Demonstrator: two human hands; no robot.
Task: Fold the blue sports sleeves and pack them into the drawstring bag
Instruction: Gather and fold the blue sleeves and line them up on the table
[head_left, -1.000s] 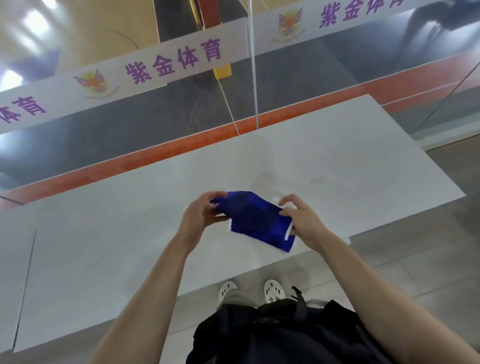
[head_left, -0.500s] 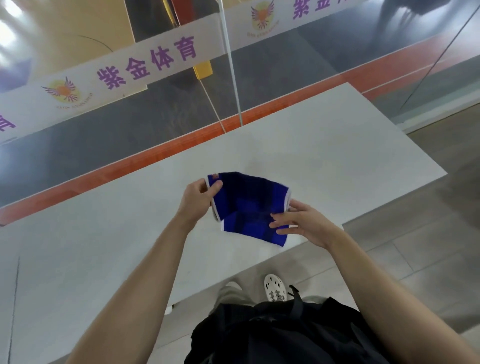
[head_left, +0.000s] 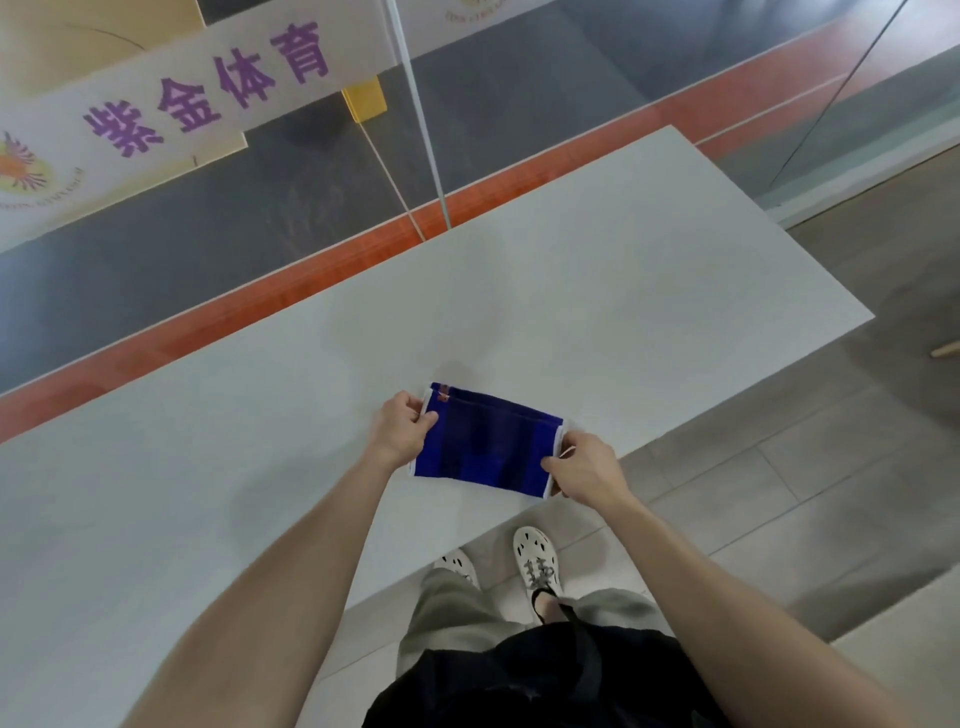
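At ten o'clock in the view a white banner with purple characters hangs behind glass, and an orange floor stripe runs below it from eight o'clock up toward two o'clock. A small yellow block sits at about eleven o'clock, just right of the banner. The white table fills the middle band, and its near edge slants from six o'clock up to three o'clock. Just below centre, the left hand pinches the white-trimmed left end of a blue sleeve between thumb and curled fingers. The sleeve is spread flat and wide between both hands, over the table close to its near edge; whether it lies on the surface or hangs just above it cannot be told. At the sleeve's three o'clock, the right hand grips the other white-trimmed end, thumb on top. The two hands are apart, one at each end of the sleeve. Toward six o'clock, white shoes stand on the grey tiled floor, and under them in the view hangs a black fabric mass with a strap. Whether it is a bag cannot be told, and nothing of its inside shows.
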